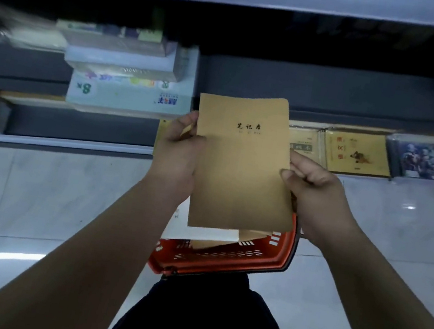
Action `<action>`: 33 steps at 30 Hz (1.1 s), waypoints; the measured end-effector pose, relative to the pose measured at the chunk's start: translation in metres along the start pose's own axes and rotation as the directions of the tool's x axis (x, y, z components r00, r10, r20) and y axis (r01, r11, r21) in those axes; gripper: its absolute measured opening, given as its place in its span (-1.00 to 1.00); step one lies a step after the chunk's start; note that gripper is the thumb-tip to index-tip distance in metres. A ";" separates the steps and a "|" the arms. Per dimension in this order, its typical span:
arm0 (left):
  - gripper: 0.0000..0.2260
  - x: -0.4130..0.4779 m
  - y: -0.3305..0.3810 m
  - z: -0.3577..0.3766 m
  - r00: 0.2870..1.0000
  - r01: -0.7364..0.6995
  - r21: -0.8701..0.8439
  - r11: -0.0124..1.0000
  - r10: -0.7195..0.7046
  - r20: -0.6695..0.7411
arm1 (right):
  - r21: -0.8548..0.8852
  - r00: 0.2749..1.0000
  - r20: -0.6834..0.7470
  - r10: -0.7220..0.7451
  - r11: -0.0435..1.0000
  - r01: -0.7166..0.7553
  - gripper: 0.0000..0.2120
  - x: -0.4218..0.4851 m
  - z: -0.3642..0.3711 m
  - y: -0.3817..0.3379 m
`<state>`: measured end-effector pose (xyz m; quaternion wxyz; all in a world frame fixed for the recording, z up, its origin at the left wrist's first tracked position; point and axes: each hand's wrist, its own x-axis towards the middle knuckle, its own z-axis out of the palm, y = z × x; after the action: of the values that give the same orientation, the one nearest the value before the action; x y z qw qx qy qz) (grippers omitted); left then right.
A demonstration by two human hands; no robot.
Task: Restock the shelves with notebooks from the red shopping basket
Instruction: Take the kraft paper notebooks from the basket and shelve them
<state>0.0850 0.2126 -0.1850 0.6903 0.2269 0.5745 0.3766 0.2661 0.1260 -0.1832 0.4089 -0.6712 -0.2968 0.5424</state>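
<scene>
A brown kraft notebook (241, 165) with black characters on its cover is held upright in front of the shelves. My left hand (181, 150) grips its left edge, thumb on the cover. My right hand (313, 194) pinches its right edge. Below the notebook stands the red shopping basket (223, 259) on the floor, with more brown and white notebooks (213, 235) inside, partly hidden by the held one.
A low grey shelf (322, 87) runs across the view. A stack of pale paper packs (127, 76) fills its left part. Yellow and blue covered books (356, 153) line the lowest row at right. White floor tiles (35, 192) lie around the basket.
</scene>
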 end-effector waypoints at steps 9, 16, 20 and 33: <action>-0.51 -0.042 0.062 0.006 0.991 -0.030 -0.043 0.999 0.036 0.129 | 0.215 0.999 -0.029 -0.036 0.976 0.042 -0.64 -0.028 0.009 -0.062; -0.53 -0.073 0.104 0.007 0.971 -0.096 -0.034 0.995 0.101 0.216 | 0.238 0.995 -0.075 -0.071 0.967 0.087 -0.65 -0.049 0.018 -0.102; -0.54 -0.085 0.122 0.010 0.967 -0.157 0.015 0.988 0.150 0.205 | 0.239 0.991 -0.115 -0.076 0.966 0.101 -0.65 -0.057 0.020 -0.125; -0.68 -0.084 0.182 0.032 0.932 -0.245 0.037 0.969 0.225 0.285 | 0.307 0.945 -0.313 -0.093 0.932 0.193 -0.75 -0.033 0.018 -0.192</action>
<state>0.0640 0.2629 0.0109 0.7056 0.3696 0.4536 0.3998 0.2492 0.1965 -0.0019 0.5947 -0.6415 -0.1855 0.4477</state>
